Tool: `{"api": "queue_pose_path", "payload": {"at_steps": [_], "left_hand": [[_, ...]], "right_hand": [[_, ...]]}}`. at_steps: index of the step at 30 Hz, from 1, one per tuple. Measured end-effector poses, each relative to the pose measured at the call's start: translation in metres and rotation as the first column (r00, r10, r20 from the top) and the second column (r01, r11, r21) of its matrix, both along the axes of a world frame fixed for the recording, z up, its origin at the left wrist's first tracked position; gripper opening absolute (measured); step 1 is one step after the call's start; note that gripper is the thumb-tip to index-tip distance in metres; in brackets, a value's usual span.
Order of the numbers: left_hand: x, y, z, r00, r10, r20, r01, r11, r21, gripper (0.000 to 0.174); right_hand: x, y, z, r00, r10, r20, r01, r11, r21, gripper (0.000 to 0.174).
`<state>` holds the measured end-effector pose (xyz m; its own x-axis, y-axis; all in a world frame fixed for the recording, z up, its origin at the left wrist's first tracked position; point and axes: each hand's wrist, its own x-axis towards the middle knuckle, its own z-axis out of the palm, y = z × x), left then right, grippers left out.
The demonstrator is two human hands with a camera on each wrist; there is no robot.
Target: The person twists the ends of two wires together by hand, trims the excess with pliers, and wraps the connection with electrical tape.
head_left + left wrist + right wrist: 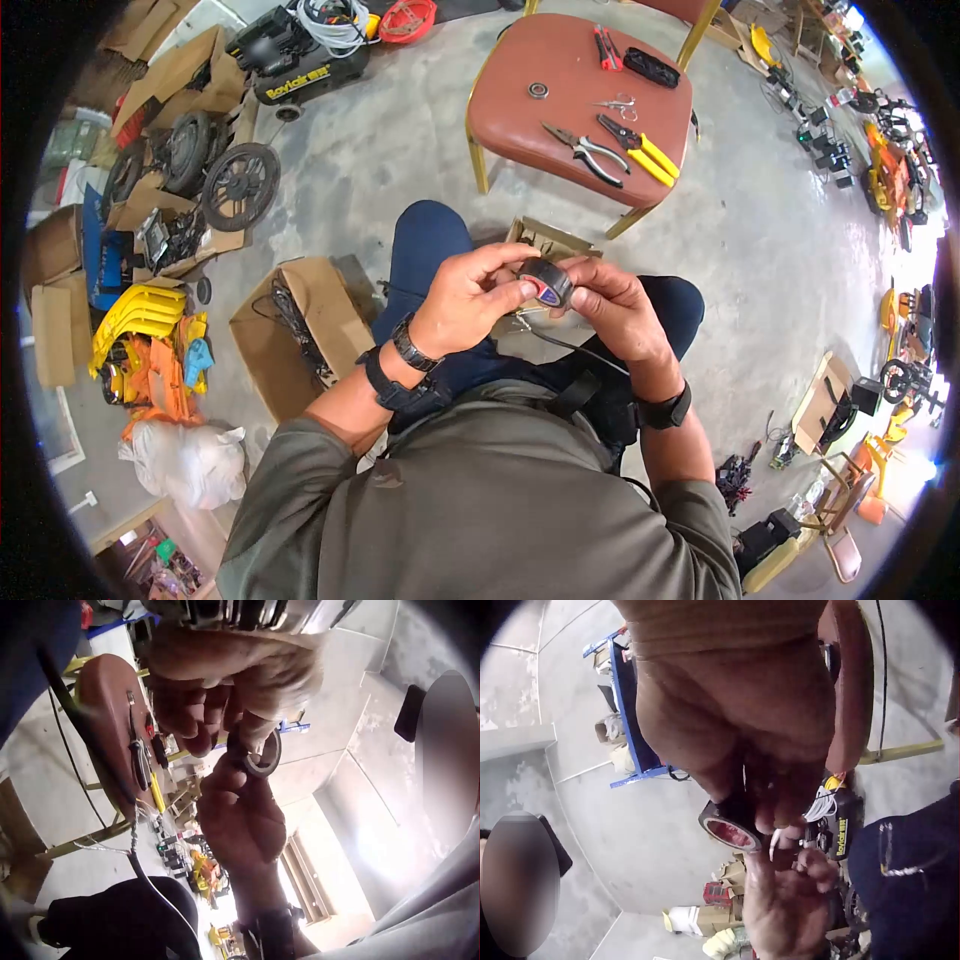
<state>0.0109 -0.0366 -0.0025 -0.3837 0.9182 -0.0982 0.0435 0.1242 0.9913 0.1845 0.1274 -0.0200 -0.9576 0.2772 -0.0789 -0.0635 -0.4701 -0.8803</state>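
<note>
A roll of black electrical tape (545,284) with a red and blue label is held up between both hands, over the lap. My left hand (462,305) grips it from the left, thumb across the label. On the other side my right hand (618,308) pinches its rim with thumb and fingers. The right wrist view shows the tape ring (733,834) tilted between the two hands. Below them, a black cable (161,894) with stripped, twisted wire ends (135,829) runs over the lap.
Ahead stands a brown chair (510,120) bearing pliers (588,155), yellow-handled wire strippers (640,150), scissors (618,105) and a small bearing (538,90). An open cardboard box (265,350) sits by the left leg, a smaller box (560,238) between the knees. An air compressor (305,75) stands farther off.
</note>
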Motion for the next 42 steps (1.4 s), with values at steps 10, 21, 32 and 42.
{"api": "queue_pose_path", "payload": {"at_steps": [10,21,32,42], "left_hand": [[0.013,-0.016,0.02,0.963,-0.024,-0.267,0.033,0.999,0.026,0.032],[0.008,-0.021,0.005,0.974,-0.04,-0.222,0.04,0.999,-0.007,0.037],[0.005,-0.024,0.006,0.992,-0.1,0.081,0.111,0.982,-0.153,0.047],[0.009,-0.023,-0.004,0.977,-0.063,0.205,0.084,0.992,-0.092,0.037]], "right_hand": [[0.018,-0.032,0.0,0.992,-0.041,0.117,0.017,0.98,0.196,0.034],[0.006,-0.051,-0.005,0.991,-0.131,-0.018,0.125,0.884,0.451,0.028],[0.004,-0.053,0.008,0.986,-0.158,0.054,0.083,0.745,0.662,0.024],[0.004,-0.052,0.006,0.985,-0.127,0.113,0.024,0.763,0.646,0.025]]}}
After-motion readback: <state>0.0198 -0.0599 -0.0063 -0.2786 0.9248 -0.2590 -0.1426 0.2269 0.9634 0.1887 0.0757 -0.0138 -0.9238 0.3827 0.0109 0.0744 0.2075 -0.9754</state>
